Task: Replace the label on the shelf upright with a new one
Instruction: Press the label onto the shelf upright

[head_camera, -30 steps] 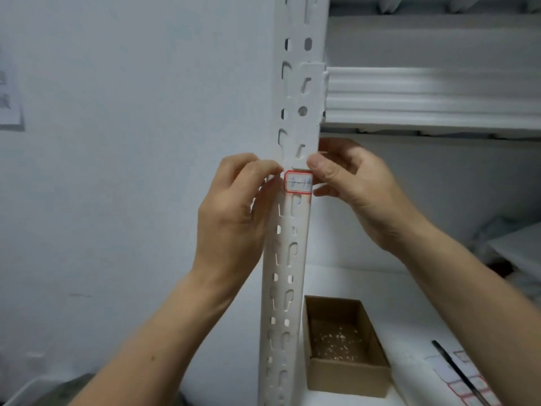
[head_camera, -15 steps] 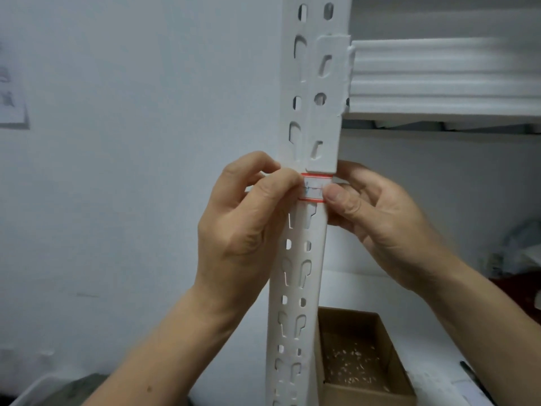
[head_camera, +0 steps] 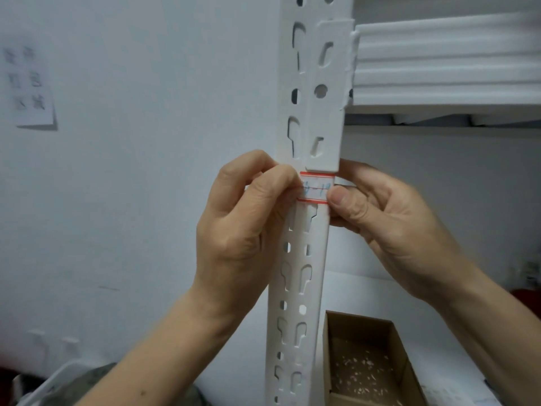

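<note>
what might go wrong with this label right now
The label reaches past the front face of the upright on the right, so it may crease there. The left hand hides its left end, which could stick crooked. The thumb of the right hand, beside the blue writing, might smear it.

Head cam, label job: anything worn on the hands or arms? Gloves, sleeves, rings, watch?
Nothing worn. The left hand and right hand are bare: no gloves, and no rings on the fingers that show. Neither wrist carries a watch or band. The left forearm and right forearm are bare out to the frame's edge, with no sleeve in view. The right thumbnail is short and unpainted.
</note>
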